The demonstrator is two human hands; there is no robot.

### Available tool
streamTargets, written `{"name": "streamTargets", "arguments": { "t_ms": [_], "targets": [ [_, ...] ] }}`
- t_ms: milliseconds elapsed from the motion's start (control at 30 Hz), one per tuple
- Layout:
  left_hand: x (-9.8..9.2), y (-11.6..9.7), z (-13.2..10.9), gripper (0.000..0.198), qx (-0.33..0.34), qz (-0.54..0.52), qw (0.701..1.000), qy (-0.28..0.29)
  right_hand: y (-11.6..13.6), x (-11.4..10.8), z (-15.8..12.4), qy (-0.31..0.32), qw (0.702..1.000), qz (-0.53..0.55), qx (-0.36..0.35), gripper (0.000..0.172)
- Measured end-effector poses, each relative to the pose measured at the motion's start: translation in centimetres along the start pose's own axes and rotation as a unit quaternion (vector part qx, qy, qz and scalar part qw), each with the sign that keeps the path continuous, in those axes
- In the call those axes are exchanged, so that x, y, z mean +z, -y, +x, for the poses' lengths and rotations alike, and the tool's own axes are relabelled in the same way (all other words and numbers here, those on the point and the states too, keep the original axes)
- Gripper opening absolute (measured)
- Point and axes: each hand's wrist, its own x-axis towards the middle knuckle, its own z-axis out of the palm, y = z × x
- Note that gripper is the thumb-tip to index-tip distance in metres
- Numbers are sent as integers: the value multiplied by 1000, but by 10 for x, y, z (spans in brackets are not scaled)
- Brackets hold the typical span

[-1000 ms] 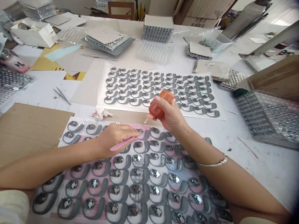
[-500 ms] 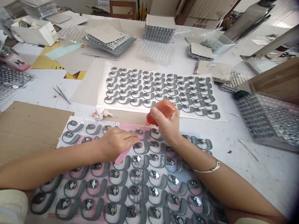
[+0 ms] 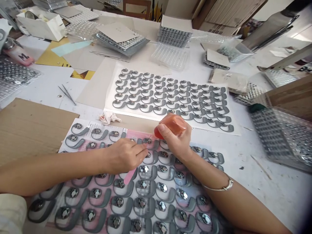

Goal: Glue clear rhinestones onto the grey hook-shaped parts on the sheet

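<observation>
My right hand [image 3: 179, 139] is wrapped round an orange squeeze bottle [image 3: 172, 126], tilted with its thin nozzle pointing down and left. My left hand [image 3: 129, 154] pinches a slim pink tool [image 3: 130, 176]; its flat end sticks out below the palm, and the tip by the fingers is hard to make out. Both hands meet over a grey curved piece [image 3: 152, 144] bearing a round shiny setting [image 3: 147, 140]. Several rows of like grey pieces, each with a round metallic setting [image 3: 162, 205], lie on a pink and white printed sheet [image 3: 136, 133]. Some are hidden beneath my hands and forearms.
Beyond lies a white sheet [image 3: 109, 109] with more rows of grey pieces. A crumpled tissue [image 3: 109, 117], dark tweezers [image 3: 67, 94] and brown cardboard [image 3: 36, 130] are on the left. Clear plastic trays [image 3: 270, 133] stand at right; a card-topped stack [image 3: 175, 31] is at the back.
The view has shifted slightly. The orange bottle is tipped further over, its body lower above the same grey piece. My left hand keeps its pinch on the pink tool near the same spot.
</observation>
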Motion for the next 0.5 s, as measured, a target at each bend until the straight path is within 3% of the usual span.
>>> {"name": "streamTargets", "arguments": {
  "t_ms": [500],
  "targets": [
    [5, -6, -1, 13, 7, 16, 1000, -21, 0, 3, 0, 22, 999, -26, -20, 27]
  ]
}}
